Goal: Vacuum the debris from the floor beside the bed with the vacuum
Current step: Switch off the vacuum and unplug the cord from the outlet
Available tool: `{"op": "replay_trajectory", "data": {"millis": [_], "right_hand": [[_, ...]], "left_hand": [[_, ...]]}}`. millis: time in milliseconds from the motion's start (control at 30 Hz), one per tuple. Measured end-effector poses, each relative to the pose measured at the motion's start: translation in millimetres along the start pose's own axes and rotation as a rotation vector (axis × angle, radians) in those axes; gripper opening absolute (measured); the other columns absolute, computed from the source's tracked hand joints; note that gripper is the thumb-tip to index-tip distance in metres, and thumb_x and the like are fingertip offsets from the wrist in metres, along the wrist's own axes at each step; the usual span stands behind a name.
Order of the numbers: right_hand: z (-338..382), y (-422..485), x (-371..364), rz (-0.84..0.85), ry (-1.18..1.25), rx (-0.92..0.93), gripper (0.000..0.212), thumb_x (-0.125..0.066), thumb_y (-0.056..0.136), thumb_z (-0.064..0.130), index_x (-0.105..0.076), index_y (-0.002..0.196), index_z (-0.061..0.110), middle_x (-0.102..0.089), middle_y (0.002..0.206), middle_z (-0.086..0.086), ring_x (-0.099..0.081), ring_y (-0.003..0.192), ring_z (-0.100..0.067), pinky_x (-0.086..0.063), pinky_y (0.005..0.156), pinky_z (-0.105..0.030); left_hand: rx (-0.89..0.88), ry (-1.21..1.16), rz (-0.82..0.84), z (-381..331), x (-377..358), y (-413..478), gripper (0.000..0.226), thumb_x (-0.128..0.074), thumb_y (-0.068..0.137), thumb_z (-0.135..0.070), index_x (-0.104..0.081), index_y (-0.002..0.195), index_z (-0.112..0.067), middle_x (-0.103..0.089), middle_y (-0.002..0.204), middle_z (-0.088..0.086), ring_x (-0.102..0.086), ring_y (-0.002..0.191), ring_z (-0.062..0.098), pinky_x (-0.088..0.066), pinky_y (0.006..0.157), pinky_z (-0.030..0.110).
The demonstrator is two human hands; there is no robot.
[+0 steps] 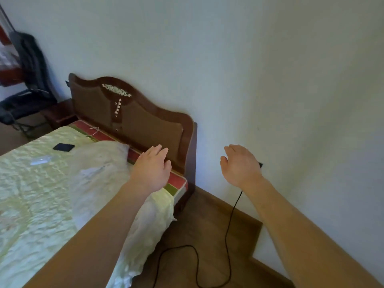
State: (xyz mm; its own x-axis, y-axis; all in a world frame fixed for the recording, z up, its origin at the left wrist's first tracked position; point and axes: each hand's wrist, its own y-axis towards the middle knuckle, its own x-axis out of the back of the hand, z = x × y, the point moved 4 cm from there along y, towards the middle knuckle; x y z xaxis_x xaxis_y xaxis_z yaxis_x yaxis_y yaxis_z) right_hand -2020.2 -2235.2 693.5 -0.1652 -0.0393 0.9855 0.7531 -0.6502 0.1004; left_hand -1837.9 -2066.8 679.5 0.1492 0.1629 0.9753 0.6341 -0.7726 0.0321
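Hovering left hand (152, 167), right hand (240, 165) (fingers (160, 149) relaxed), one cord (225, 240), one bed (31, 194)

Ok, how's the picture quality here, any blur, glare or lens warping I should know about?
Head view: dim, bluish light on the wall, no hard glare; head view, top left: the dark chair is smeared by motion blur; head view, centre: the left hand, right hand and black cord look fairly sharp; head view overall: the wide lens tilts and bows the headboard.
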Motion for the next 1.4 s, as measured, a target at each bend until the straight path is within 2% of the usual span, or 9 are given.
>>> {"op": "replay_trajectory", "data": {"millis": [133,400,533,933,1033,1133,1400], "right_hand": [[-42.8,15.4,2.2,0.006,-0.007,-0.085,0.041,-0.030,0.104,0.029,-0.054,0.129,0.008,-0.057,0.127,-0.008,-0.050,0.118,-0.026,-0.040,0.103,-0.038],[-109.6,48.9,-13.9,0.028,-0.003,-0.165,0.042,-0.031,0.104,0.030,-0.054,0.132,0.008,-0.057,0.130,-0.007,-0.049,0.122,-0.026,-0.039,0.107,-0.039],[-133.2,65.1,-24.9,0.045,-0.008,-0.234,0.036,-0.031,0.103,0.029,-0.057,0.119,0.010,-0.059,0.117,-0.005,-0.051,0.108,-0.023,-0.042,0.097,-0.036],[-184.1,98.2,-72.1,0.058,-0.017,-0.494,0.040,-0.032,0.104,0.027,-0.053,0.133,0.008,-0.057,0.130,-0.008,-0.050,0.118,-0.025,-0.040,0.105,-0.039],[-202.2,98.4,-90.1,0.094,-0.029,-0.529,0.043,-0.031,0.104,0.028,-0.051,0.136,0.007,-0.056,0.135,-0.010,-0.049,0.123,-0.027,-0.038,0.108,-0.040],[-226.4,102.1,-114.3,0.122,-0.032,-0.534,0.041,-0.032,0.104,0.027,-0.053,0.132,0.007,-0.059,0.129,-0.010,-0.051,0.118,-0.026,-0.040,0.106,-0.039],[-292.6,127.0,-205.2,0.227,0.032,-0.517,0.043,-0.032,0.104,0.028,-0.052,0.136,0.008,-0.057,0.134,-0.011,-0.051,0.122,-0.026,-0.041,0.107,-0.039]], "left_hand": [[-0.055,-0.014,0.033,-37.3,-11.8,33.2,0.055,-0.031,0.107,-0.041,-0.026,0.159,-0.024,-0.022,0.167,0.000,-0.016,0.155,0.020,-0.017,0.126,0.042],[-0.130,-0.004,0.089,-80.8,-39.8,93.7,0.055,-0.032,0.107,-0.042,-0.026,0.159,-0.024,-0.023,0.167,-0.001,-0.016,0.155,0.020,-0.017,0.126,0.042],[-0.208,-0.005,0.117,-94.1,-53.8,129.4,0.054,-0.031,0.107,-0.039,-0.027,0.158,-0.020,-0.025,0.166,0.002,-0.018,0.154,0.021,-0.017,0.126,0.040],[-0.538,0.058,0.258,-141.7,-117.6,247.4,0.057,-0.031,0.107,-0.038,-0.021,0.160,-0.018,-0.019,0.168,0.006,-0.016,0.155,0.024,-0.017,0.126,0.043],[-0.550,0.066,0.316,-147.8,-143.5,255.3,0.056,-0.031,0.108,-0.037,-0.020,0.160,-0.018,-0.018,0.168,0.006,-0.015,0.155,0.024,-0.017,0.126,0.042],[-0.551,0.074,0.374,-157.9,-179.8,256.1,0.057,-0.030,0.108,-0.039,-0.019,0.160,-0.019,-0.017,0.168,0.005,-0.014,0.155,0.024,-0.015,0.126,0.041],[-0.519,0.047,0.493,-188.8,-306.4,262.5,0.056,-0.031,0.107,-0.039,-0.024,0.159,-0.017,-0.023,0.166,0.006,-0.019,0.154,0.023,-0.017,0.124,0.040]]}}
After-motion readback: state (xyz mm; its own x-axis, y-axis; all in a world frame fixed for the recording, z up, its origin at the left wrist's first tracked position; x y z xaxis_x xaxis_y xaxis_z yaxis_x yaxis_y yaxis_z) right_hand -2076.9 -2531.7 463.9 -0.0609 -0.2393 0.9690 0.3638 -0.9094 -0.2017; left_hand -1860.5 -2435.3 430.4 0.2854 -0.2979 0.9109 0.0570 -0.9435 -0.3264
